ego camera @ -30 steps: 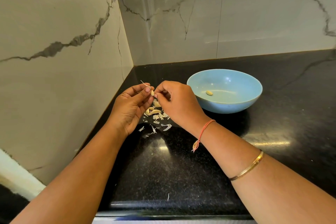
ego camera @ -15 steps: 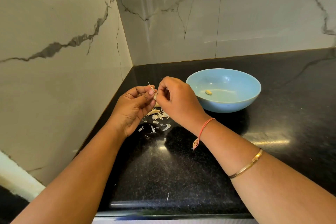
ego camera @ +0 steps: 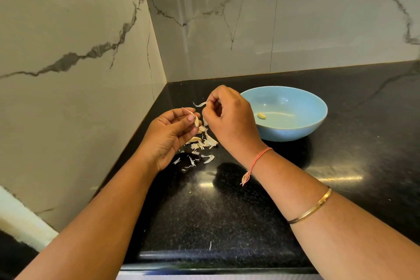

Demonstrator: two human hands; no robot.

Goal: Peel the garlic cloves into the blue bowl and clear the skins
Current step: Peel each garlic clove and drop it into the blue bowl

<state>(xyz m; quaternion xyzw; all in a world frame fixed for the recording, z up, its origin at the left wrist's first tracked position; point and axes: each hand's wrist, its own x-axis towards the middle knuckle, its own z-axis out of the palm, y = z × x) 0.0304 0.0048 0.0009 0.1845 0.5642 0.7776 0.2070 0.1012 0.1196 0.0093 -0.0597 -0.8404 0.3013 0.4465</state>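
— What do the fingers have hold of?
— The left hand [ego camera: 169,134] pinches a partly skinned garlic clove [ego camera: 196,120] between thumb and curled fingers [ego camera: 181,125]. The right hand [ego camera: 229,118], its fingers curled tight, nips a pale strip of skin [ego camera: 200,104] just above it.
— And beneath them?
— Loose skins [ego camera: 208,143] scattered on the black bench [ego camera: 227,211], partly hidden under both hands. Whether whole cloves lie among them is hard to tell.
— The bowl?
— The blue bowl [ego camera: 295,130] stands just right of the right hand, which covers part of its left rim. One peeled clove [ego camera: 261,116] lies inside. A red thread [ego camera: 259,157] and a gold bangle [ego camera: 313,209] ring the right forearm, and both arms are cut off at the frame's lower edge.
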